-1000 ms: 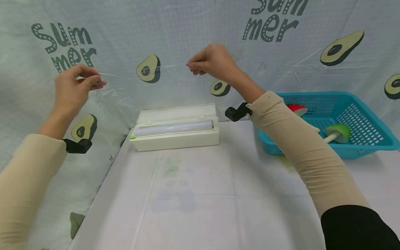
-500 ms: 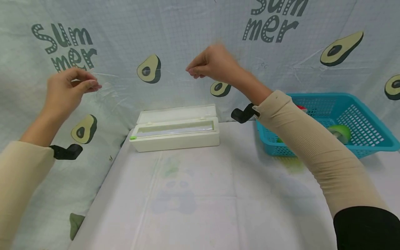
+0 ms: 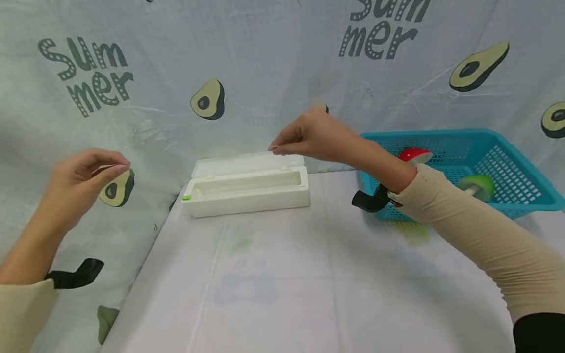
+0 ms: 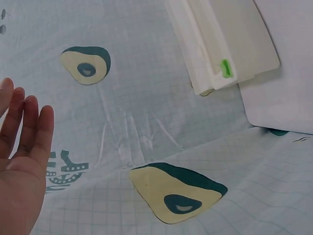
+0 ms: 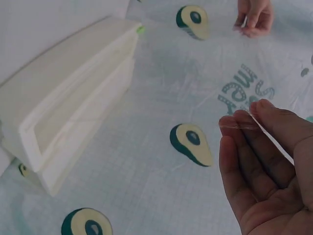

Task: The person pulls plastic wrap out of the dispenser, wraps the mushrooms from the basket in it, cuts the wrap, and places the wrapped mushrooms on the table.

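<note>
My right hand is raised above the right end of the long white dispenser box. Its thumb and fingertips pinch a thin sheet of clear cling film, whose edge glints in the right wrist view. Out at the left, well apart from the box, my left hand has thumb and fingers brought together at the tips, pinching the film's other side. The film between the hands is nearly invisible. The box's lid leans back, its long trough is exposed, and a green tab sits at the left front corner.
A teal basket stands at the right, partly behind my right forearm, with a red-capped toy mushroom and a green-capped one inside. A white cloth covers the table. Avocado-printed sheeting forms the back and left side.
Both hands have come down, the left one furthest and further outward; the right has shifted slightly right. The pale roll-like shape seen in the box trough earlier no longer shows.
</note>
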`<state>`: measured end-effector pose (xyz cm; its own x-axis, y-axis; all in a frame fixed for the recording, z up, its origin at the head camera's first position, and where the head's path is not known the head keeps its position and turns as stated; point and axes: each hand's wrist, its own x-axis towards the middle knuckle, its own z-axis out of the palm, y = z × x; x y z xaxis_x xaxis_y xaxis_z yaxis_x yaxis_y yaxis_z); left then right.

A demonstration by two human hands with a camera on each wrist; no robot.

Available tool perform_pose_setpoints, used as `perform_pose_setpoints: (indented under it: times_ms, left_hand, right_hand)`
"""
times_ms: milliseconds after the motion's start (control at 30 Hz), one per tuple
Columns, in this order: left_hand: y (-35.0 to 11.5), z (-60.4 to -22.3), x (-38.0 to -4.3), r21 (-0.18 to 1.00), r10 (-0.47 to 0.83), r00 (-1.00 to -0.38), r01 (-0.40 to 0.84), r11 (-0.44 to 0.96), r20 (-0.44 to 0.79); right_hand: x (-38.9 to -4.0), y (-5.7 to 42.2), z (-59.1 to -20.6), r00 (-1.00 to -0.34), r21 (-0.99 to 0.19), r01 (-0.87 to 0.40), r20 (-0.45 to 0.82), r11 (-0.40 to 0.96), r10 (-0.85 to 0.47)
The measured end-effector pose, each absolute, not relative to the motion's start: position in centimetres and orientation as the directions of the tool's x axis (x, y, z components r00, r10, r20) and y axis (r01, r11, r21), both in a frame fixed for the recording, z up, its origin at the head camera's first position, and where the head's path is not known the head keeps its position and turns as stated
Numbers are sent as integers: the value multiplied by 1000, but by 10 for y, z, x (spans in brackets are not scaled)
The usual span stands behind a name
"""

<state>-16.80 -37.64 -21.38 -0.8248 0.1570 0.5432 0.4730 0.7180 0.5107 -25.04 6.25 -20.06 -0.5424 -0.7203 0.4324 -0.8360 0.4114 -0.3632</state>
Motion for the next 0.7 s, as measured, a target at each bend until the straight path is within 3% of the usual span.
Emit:
perform_pose_setpoints:
  times_ms: [167, 267, 400, 533, 700]
  left_hand:
    - [-387, -231, -146, 512, 243, -834, 507, 693, 496]
    - [-394, -245, -135, 497, 371, -823, 559, 664, 430]
    - [-400, -266, -128, 457, 549, -753, 657, 599, 363]
    - [-398, -286, -125, 439, 640, -703, 703, 560, 309]
    - [-394, -313, -122, 456, 723, -658, 720, 523, 211]
  right_hand:
    - [-223, 63, -223, -442, -321, -889, 425, 325, -790]
    - [-210, 65, -244, -369, -312, -916, 410, 252, -834]
    - [-196, 66, -271, -322, -333, -922, 382, 197, -866]
    - [-184, 66, -295, -293, -333, -928, 368, 169, -883]
    - [-172, 64, -330, -250, -224, -957, 326, 182, -912]
